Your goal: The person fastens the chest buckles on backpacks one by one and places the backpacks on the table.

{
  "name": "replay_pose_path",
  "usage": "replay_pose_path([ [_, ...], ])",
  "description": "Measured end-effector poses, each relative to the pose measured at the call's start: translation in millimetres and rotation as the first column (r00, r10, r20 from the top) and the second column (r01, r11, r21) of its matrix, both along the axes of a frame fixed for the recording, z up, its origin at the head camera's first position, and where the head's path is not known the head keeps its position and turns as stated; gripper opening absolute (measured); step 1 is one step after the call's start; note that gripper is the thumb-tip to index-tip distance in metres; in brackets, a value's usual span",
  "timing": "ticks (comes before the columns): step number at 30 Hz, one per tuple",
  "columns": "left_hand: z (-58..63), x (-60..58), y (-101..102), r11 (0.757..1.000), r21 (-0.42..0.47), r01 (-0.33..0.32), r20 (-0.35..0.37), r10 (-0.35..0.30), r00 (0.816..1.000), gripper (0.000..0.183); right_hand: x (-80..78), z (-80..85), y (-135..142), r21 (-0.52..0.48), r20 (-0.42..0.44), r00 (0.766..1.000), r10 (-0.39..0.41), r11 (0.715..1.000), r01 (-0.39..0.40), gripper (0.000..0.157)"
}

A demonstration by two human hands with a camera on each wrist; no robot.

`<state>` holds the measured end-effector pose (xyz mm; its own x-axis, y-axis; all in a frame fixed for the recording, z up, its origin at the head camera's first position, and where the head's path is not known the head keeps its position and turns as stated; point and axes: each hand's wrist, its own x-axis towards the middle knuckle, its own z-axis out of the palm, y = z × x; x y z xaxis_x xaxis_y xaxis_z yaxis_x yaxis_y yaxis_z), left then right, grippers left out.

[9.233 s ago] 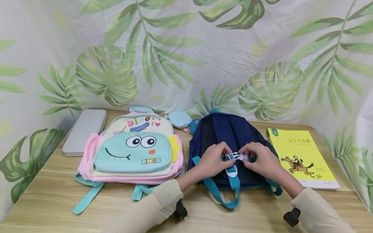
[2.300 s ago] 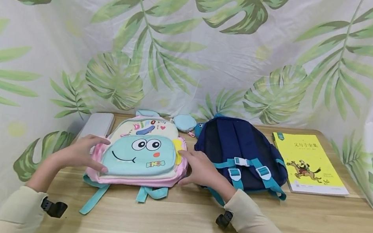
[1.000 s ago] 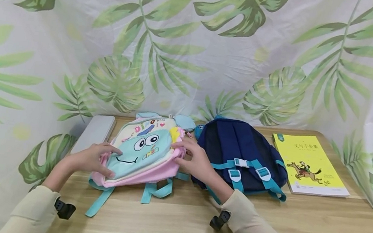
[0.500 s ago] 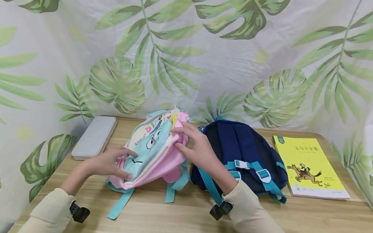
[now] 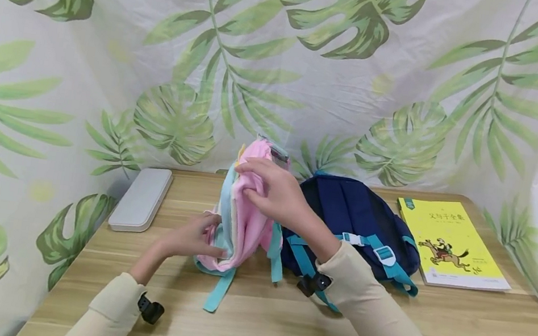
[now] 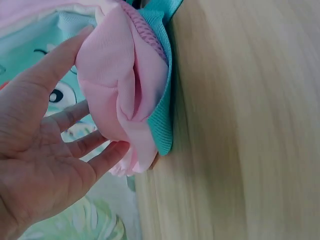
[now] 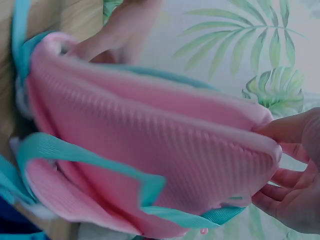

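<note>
A small pink backpack (image 5: 252, 220) with a light-blue cartoon front stands tipped up on its side on the wooden table, its teal straps hanging toward me. My right hand (image 5: 278, 192) grips its raised side, thumb and fingers on either side of the edge in the right wrist view. Low at the other end, my left hand (image 5: 189, 236) holds the bag's side; the left wrist view has the thumb and fingertips round the pink fabric (image 6: 107, 55). Most of the cartoon face is turned away in the head view, though one eye (image 6: 60, 96) shows behind the left fingers.
Right beside it lies a navy backpack (image 5: 339, 201), teal straps up and joined by a white buckle (image 5: 353, 239). Farther right is a yellow book (image 5: 450, 239). A flat white case (image 5: 142, 199) lies at the left. A leaf-print curtain (image 5: 261, 75) hangs behind the table.
Both hands left the navy backpack, whose buckle is now joined, and took the pink one. The pink backpack, lying face up before, has been tilted onto its side and shifted right.
</note>
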<state>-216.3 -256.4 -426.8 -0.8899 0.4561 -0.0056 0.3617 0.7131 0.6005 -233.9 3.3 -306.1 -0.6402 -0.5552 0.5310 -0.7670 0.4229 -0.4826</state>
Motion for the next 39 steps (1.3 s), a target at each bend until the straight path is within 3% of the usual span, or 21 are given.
replay_pose_path([
  [6, -6.4, -7.7, 29.1, 0.986, 0.146, 0.076, -0.067, -0.067, 0.996, 0.064, 1.3, 11.1, -9.7, 0.036, -0.022, 0.999, 0.023, 0.999, -0.022, 0.033],
  [10, -8.1, -13.5, 43.1, 0.966, 0.237, 0.103, -0.025, -0.100, 0.995, 0.063, 2.0, 17.3, -14.1, 0.072, -0.022, 0.999, 0.034, 0.997, -0.032, 0.031],
  [20, -11.2, -19.8, 61.0, 0.918, 0.363, 0.156, -0.043, -0.151, 0.988, 0.054, 1.2, 30.6, -23.3, 0.096, -0.012, 0.996, 0.088, 0.992, -0.087, 0.029],
  [26, -8.6, -14.9, 46.4, 0.925, 0.367, 0.094, 0.067, -0.127, 0.990, 0.061, 1.2, 28.3, -23.4, 0.072, -0.008, 0.993, 0.117, 0.991, -0.116, 0.029],
  [28, -6.1, -13.9, 38.2, 0.931, 0.363, 0.049, 0.086, -0.086, 0.993, 0.059, 0.3, 26.7, -23.0, 0.063, -0.015, 0.992, 0.122, 0.991, -0.120, 0.029],
  [31, 2.5, -14.5, 28.2, 0.920, 0.390, -0.034, 0.035, 0.022, 0.999, 0.050, -1.2, 24.4, -22.7, 0.058, -0.029, 0.992, 0.124, 0.991, -0.122, 0.028],
  [33, 13.2, -15.6, 23.3, 0.888, 0.450, -0.094, -0.053, 0.132, 0.990, 0.045, -2.1, 23.4, -23.1, 0.054, -0.038, 0.991, 0.127, 0.991, -0.125, 0.029],
  [34, 19.9, -16.2, 21.4, 0.857, 0.500, -0.124, -0.099, 0.198, 0.975, 0.042, -2.5, 22.9, -23.4, 0.051, -0.043, 0.991, 0.127, 0.991, -0.125, 0.030],
  [37, 42.3, -17.0, 17.6, 0.742, 0.653, -0.151, -0.201, 0.361, 0.911, 0.035, -3.0, 21.7, -24.7, 0.041, -0.040, 0.992, 0.121, 0.992, -0.119, 0.035],
  [39, 58.7, -13.9, 17.1, 0.681, 0.723, -0.117, -0.246, 0.412, 0.877, 0.032, -3.0, 21.1, -25.7, 0.036, -0.028, 0.993, 0.111, 0.993, -0.110, 0.040],
])
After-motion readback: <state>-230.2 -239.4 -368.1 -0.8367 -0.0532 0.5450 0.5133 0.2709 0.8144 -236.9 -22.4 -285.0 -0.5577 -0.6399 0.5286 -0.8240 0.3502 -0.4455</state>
